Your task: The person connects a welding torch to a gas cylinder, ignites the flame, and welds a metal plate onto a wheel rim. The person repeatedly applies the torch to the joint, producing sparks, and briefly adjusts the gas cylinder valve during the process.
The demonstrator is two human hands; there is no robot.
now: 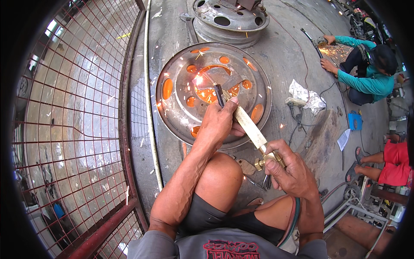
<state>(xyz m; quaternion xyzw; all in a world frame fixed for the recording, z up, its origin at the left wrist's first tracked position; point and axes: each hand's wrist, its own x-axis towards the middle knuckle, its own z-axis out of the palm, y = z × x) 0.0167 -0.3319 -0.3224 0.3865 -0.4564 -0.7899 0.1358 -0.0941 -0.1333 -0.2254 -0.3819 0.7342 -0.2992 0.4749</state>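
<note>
A brass-coloured cutting torch (250, 128) runs slantwise between both my hands. My left hand (217, 121) is closed around its front part, just behind a dark tube (219, 95). My right hand (290, 169) grips the rear end, beside a knurled brass valve knob (258, 164). A bright flame glows at the tip, over the middle of a round steel wheel rim (177, 123) lying flat on the floor. Sparks scatter across the rim, and orange light shows through its holes. Green and red hoses (294, 220) hang below my right wrist.
A second wheel rim (226, 34) lies just beyond. Red mesh fencing (125, 108) and a pale pipe (149, 95) run along the left. At right, a crouching person in teal (366, 82) uses a grinder (321, 42), throwing sparks. A power strip (295, 102), cloth (307, 96) and cables lie between us.
</note>
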